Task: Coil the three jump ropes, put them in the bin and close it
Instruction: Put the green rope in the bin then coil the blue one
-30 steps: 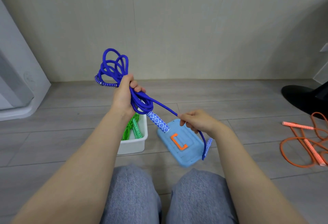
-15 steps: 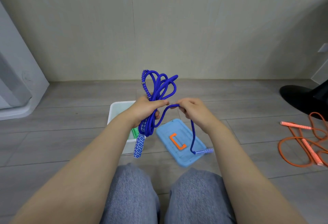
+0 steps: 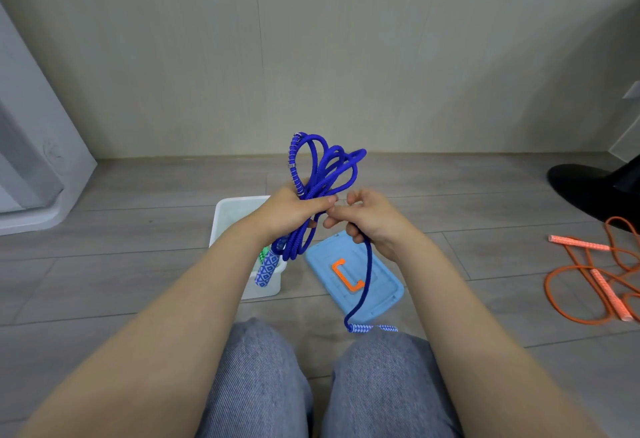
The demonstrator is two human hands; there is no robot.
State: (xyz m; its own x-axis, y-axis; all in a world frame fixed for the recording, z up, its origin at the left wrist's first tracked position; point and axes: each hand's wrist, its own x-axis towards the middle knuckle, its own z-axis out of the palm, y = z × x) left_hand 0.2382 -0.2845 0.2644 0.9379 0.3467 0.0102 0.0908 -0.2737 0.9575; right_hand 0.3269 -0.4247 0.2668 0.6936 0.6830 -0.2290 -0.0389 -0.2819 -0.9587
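From the head camera, we have our left hand (image 3: pixel 291 210) gripping the blue jump rope (image 3: pixel 323 174) as a bundle of loops above the white bin (image 3: pixel 221 215), one handle dangling at the bin's front. Our right hand (image 3: pixel 372 217) pinches the free tail, whose handle rests near our knee. We judge this rope nearly coiled. A green rope (image 3: pixel 264 253) already lies in the bin. The orange rope (image 3: pixel 588 278) sprawls uncoiled on the floor, well to the right. The blue lid (image 3: pixel 384 285) lies beside the bin, still off. A black chair base (image 3: pixel 585 188) sits near the orange rope.
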